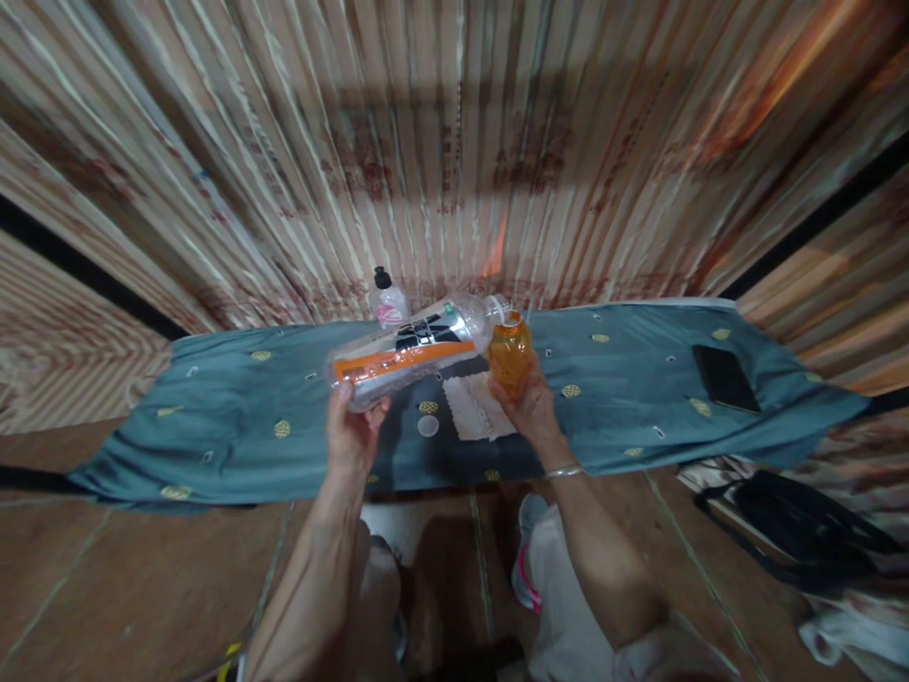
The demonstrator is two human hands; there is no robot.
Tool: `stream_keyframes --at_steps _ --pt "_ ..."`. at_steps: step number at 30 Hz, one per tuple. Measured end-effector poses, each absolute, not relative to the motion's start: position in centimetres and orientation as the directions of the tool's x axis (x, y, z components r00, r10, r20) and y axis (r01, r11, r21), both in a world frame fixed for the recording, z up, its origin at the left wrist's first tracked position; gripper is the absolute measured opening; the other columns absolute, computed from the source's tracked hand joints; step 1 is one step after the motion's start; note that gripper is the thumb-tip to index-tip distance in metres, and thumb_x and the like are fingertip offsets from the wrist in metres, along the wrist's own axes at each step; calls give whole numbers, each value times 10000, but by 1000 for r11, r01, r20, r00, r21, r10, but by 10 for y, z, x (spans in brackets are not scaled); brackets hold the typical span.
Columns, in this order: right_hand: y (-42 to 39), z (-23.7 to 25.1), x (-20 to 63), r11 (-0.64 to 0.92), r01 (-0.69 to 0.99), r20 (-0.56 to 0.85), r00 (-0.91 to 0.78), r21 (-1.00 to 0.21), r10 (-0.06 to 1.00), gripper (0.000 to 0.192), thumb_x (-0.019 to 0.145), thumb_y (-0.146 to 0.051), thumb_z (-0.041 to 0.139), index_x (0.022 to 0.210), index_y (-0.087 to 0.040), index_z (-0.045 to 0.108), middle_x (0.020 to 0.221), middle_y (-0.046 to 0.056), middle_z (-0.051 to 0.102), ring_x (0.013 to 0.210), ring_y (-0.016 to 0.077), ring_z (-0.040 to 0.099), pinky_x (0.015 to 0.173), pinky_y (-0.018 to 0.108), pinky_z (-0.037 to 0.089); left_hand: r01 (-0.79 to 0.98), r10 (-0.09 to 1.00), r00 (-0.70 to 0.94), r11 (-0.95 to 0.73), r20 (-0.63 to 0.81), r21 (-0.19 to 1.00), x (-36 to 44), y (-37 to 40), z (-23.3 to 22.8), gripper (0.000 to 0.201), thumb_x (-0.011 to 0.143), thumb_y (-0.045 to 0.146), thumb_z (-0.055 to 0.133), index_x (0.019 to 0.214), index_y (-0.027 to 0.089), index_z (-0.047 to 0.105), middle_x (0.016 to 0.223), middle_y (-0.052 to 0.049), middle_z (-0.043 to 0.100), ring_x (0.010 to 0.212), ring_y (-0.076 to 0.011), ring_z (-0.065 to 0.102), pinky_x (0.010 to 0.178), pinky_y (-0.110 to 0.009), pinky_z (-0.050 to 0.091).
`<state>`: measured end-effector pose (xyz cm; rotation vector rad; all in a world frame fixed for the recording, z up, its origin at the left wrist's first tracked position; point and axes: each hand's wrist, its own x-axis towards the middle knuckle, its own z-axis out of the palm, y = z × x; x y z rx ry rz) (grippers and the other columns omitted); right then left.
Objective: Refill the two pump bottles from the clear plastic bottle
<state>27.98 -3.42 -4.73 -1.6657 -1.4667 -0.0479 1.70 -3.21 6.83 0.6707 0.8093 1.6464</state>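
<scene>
My left hand [353, 426] grips the base end of a large clear plastic bottle [412, 352] with an orange, silver and black label. The bottle is tilted nearly flat, its uncapped neck pointing right. That neck meets the mouth of a small amber jar [509, 358], which stands roughly upright in my right hand [529, 403]. Whether liquid is passing between them I cannot tell. Below the bottle a round whitish cap [427, 425] lies on the cloth. A white napkin [472, 407] is spread under the jar.
A small clear bottle with a black top [389, 301] stands behind the large bottle. The patterned teal cloth [234, 407] covers the table. A dark phone-like object [725, 379] lies at the right. On the floor at right rests a black bag [795, 521]. A striped curtain [426, 142] hangs behind.
</scene>
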Motion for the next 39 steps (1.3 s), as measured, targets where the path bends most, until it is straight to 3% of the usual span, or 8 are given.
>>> stream_keyframes --at_steps 3,8,14,21,28,34,39 --pt "-34 -44 277 94 796 555 326 -598 765 917 889 -605 597 1535 -49 260 1471 321 545 1365 401 567 1084 663 499 -609 978 -208 -124 -7 783 15 -31 64 489 605 488 862 977 209 712 865 -47 737 675 -171 686 499 -219 497" --pt "-37 -33 275 85 788 535 329 -609 778 901 900 -636 554 1506 -14 313 1448 337 554 1343 412 582 1081 642 500 -675 983 -162 -49 -84 736 17 -34 64 477 585 458 869 951 191 718 879 -51 737 637 -150 662 447 -201 467" --pt "-37 -28 277 73 755 498 353 -652 792 930 874 -648 582 1532 -58 293 1515 307 500 1416 398 522 1135 607 464 -788 979 -61 74 -196 611 26 -40 63 345 747 400 775 1007 188 695 938 -66 746 671 -155 668 435 -195 433" --pt "-40 -20 274 59 656 420 409 -753 811 1164 809 -769 575 1574 16 181 1548 350 439 1431 427 496 1159 613 427 -838 949 18 185 -314 514 33 -49 66 302 906 404 607 1069 157 669 996 -122 718 768 -194 671 455 -207 431" --pt "-38 -16 274 81 577 411 469 -813 782 1270 696 -830 681 1572 -41 209 1545 329 441 1440 436 464 1148 617 418 -856 934 58 228 -351 464 34 -53 71 336 955 427 495 1093 165 654 978 -138 703 729 -215 661 413 -200 388" --pt "-42 -12 275 154 519 424 455 -841 783 1088 711 -741 754 1519 -139 344 1399 240 617 1312 391 590 1104 579 469 -843 934 110 270 -341 466 35 -57 69 462 925 535 553 1182 163 644 986 -162 703 690 -202 651 412 -202 410" --pt "-41 -8 278 82 497 365 505 -864 782 960 717 -714 751 1440 -169 431 1357 205 654 1240 356 639 1076 544 498 -844 929 107 273 -355 461 33 -59 71 487 932 574 544 1184 170 643 971 -147 701 658 -194 644 403 -206 418"
